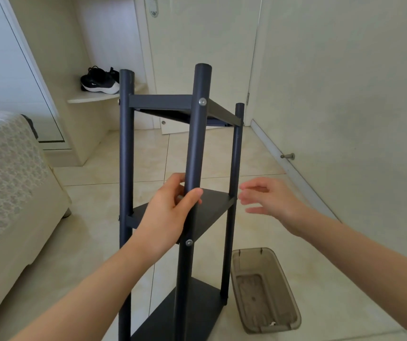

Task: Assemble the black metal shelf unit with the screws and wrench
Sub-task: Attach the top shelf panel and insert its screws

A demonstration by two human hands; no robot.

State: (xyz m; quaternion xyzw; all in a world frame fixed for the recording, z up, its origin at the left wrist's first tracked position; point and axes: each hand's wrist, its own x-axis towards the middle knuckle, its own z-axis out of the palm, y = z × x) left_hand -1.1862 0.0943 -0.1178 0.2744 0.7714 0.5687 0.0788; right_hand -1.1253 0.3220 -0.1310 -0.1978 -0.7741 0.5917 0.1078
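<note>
A: Black metal shelf unit (160, 102), where?
B: Upright on the tiled floor (91, 217). Three shelves on, silver screws (202, 102) showing in the front post (195, 143).
A: Hands?
B: The left hand (170, 212) wraps the front post just above the middle shelf, thumb across. The right hand (269, 200) is blurred, fingers spread, empty, just beside the right post.
A: Else?
B: Brownish plastic tray (251, 289) on the floor by the base.

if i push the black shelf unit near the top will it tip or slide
Likely to tip: the shelf unit is tall and narrow. Probably stiff, since screws hold it together. On the smooth floor tiles it may slide.
</note>
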